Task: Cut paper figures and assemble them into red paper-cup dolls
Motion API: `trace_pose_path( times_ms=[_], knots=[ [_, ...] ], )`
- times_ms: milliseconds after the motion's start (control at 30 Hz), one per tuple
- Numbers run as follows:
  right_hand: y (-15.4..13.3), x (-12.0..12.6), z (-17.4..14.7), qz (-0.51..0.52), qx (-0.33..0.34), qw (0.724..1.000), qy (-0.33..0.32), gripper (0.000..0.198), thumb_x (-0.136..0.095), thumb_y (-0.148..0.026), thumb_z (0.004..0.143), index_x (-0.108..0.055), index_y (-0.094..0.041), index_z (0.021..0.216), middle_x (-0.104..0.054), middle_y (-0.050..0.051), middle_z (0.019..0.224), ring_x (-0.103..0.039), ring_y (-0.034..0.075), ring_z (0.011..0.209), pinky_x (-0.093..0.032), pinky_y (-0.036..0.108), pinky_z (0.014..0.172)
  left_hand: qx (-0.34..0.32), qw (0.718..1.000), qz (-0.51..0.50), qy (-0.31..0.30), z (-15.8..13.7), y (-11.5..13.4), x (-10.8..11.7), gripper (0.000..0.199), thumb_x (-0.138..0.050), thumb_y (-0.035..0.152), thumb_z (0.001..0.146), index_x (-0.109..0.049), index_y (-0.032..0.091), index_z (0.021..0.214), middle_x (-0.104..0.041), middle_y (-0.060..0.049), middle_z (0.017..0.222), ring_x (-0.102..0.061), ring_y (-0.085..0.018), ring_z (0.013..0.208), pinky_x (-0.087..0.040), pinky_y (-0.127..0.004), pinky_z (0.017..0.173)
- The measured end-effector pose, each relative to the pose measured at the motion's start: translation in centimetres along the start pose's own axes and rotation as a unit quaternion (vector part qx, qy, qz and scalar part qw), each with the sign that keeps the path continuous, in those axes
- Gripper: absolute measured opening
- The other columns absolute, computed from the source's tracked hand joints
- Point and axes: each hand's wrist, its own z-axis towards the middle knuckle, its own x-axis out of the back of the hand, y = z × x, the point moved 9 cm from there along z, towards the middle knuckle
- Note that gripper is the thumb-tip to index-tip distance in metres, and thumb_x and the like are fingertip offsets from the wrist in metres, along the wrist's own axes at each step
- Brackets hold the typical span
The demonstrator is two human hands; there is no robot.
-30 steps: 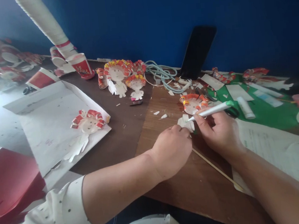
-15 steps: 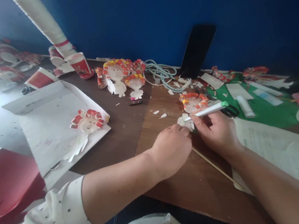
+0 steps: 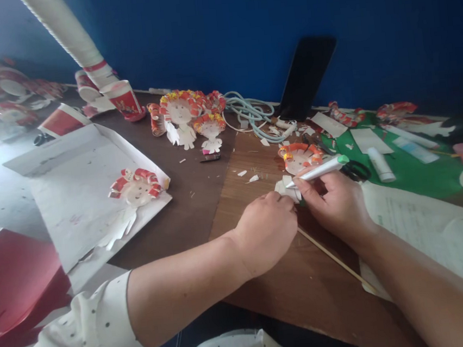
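My right hand (image 3: 336,201) is closed round a white marker pen (image 3: 319,172) with a green end, its tip on a small white paper cutout (image 3: 282,186). Against that cutout lies my left hand (image 3: 267,230), its fingers curled over the lower edge and partly hidden. Just beyond the hands rests a paper face with curled orange strips (image 3: 301,158). A thin wooden stick (image 3: 333,259) runs from below the left hand toward the lower right.
Paper-cup figures (image 3: 180,113), a coiled cable (image 3: 250,111) and a leaning phone (image 3: 308,76) stand along the blue wall. To the right are a glue stick (image 3: 380,164), scissors (image 3: 356,171) and a printed sheet (image 3: 417,232). A white paper tray (image 3: 68,183) lies left.
The marker's green end has dipped slightly and shifted a little left, while its tip stays at the paper cutout. The left hand looks nearly unmoved.
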Motion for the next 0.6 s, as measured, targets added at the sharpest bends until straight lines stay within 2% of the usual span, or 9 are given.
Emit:
trace_pose_path(
  times_ms=[600],
  knots=[
    [0.04, 0.01, -0.01, -0.005, -0.006, 1.000, -0.002, 0.023, -0.056, -0.039, 0.085, -0.064, -0.018, 0.089, -0.068, 0.005, 0.078, -0.059, 0.015, 0.059, -0.043, 0.026, 0.058, 0.000, 1.000, -0.006, -0.010, -0.03, 0.01, -0.09, 0.021, -0.043, 0.012, 0.085, -0.064, 0.012, 0.089, -0.060, -0.009, 0.093, -0.056, -0.021, 0.087, -0.048, -0.032, 0.071]
  ],
)
